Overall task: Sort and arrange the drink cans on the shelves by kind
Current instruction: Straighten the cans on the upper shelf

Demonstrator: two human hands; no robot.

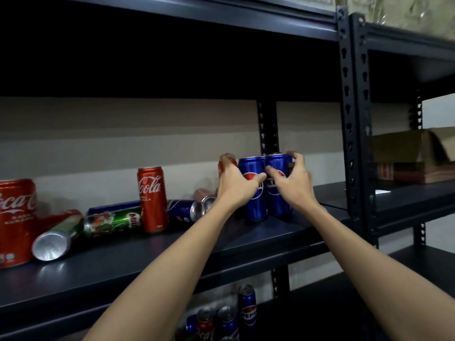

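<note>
- Dark metal shelf (152,264), the landmark; all below is placed against it.
- Cardboard box (408,156) on the neighbouring rack, right of the shelf's upright post.
- Big red can (14,217) at the shelf's far left edge, upright, "Coca-Cola" script, cut off by frame.
- Slim red can (152,199) upright mid-shelf, reads "Cola".
- Green can (113,220) lying on its side just left of it, label reads "MILO".
- Silver-bottomed can (55,238) lying tilted at shelf left, base toward camera.
- Blue cans (187,211) on their sides behind the slim red can, brand unclear.
- Two blue Pepsi cans (267,190) upright, touching, at shelf right near the post; "EP" visible.
- Left hand (236,184) fingers wrapped round the left Pepsi can, fingertips also over a red can (222,166) behind.
- Right hand (294,180) fingers curled gripping the right Pepsi can.
- Lower-shelf cans (226,318) below, Pepsi and Coca-Cola labels, upright.
</note>
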